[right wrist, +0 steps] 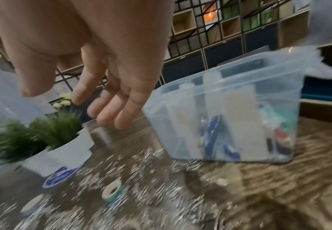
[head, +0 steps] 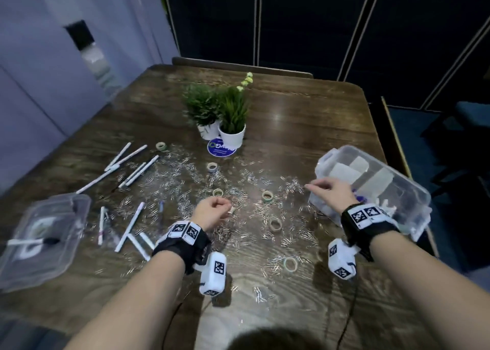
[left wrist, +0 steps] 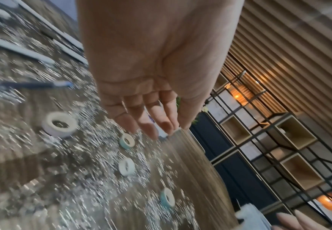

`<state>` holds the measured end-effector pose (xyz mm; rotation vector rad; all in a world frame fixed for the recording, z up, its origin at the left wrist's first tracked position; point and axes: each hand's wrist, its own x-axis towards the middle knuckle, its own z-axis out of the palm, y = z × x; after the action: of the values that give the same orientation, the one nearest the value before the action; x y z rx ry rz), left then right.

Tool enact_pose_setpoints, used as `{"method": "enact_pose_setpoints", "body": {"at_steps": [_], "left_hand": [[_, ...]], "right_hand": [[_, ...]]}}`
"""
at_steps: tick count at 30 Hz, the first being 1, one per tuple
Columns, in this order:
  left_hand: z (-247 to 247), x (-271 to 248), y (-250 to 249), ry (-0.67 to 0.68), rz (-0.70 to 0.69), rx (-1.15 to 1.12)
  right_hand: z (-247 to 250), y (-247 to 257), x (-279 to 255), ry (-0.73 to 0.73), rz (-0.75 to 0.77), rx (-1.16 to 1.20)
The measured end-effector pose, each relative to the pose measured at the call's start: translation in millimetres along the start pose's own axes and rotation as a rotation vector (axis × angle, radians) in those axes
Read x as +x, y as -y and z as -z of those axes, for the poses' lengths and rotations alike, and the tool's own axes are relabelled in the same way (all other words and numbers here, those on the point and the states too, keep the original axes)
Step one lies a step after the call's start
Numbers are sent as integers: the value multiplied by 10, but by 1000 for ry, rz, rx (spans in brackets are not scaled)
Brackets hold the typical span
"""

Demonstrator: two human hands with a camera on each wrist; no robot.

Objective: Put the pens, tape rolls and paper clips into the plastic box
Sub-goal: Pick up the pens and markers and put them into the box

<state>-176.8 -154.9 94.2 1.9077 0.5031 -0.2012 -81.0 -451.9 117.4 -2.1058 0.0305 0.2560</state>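
Observation:
The clear plastic box (head: 413,190) stands at the table's right edge, with blue and white items inside it (right wrist: 216,135). My right hand (head: 327,189) hovers at its left side, fingers relaxed and empty (right wrist: 109,109). My left hand (head: 212,213) hangs over the table's middle with loosely curled fingers (left wrist: 151,124); nothing shows in them. A small pale roll (head: 232,211) sits right by its fingertips. Several tape rolls (head: 267,195) (left wrist: 59,124) (right wrist: 112,192) and a wide scatter of paper clips (head: 183,169) lie on the table. White pens (head: 132,172) lie at the left.
Two potted plants (head: 230,116) stand on a blue round coaster (head: 216,150) behind the clutter. A second clear plastic piece (head: 45,238) with a pen across it lies at the front left corner. The wooden table (head: 305,116) is bare at the back right.

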Motion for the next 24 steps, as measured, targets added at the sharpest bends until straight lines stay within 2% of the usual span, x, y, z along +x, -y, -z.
{"method": "enact_pose_setpoints", "body": {"at_steps": [6, 12, 14, 16, 18, 21, 24], "left_hand": [[1047, 12, 635, -162, 114, 34], [2169, 179, 1501, -294, 259, 6], [2450, 189, 1667, -294, 330, -5], [2658, 243, 1871, -277, 384, 24], [2844, 317, 2048, -274, 382, 149], [2939, 376, 2141, -304, 392, 220], [2984, 503, 2257, -260, 394, 244]], "right_hand": [[-1103, 459, -161, 239, -37, 45], [-2380, 816, -365, 389, -137, 62], [-2766, 894, -436, 434, -165, 46], [-3087, 945, -518, 453, -199, 30], [-3414, 954, -601, 458, -236, 34], [-3764, 902, -709, 461, -284, 4], [-4017, 855, -754, 423, -327, -83]]}}
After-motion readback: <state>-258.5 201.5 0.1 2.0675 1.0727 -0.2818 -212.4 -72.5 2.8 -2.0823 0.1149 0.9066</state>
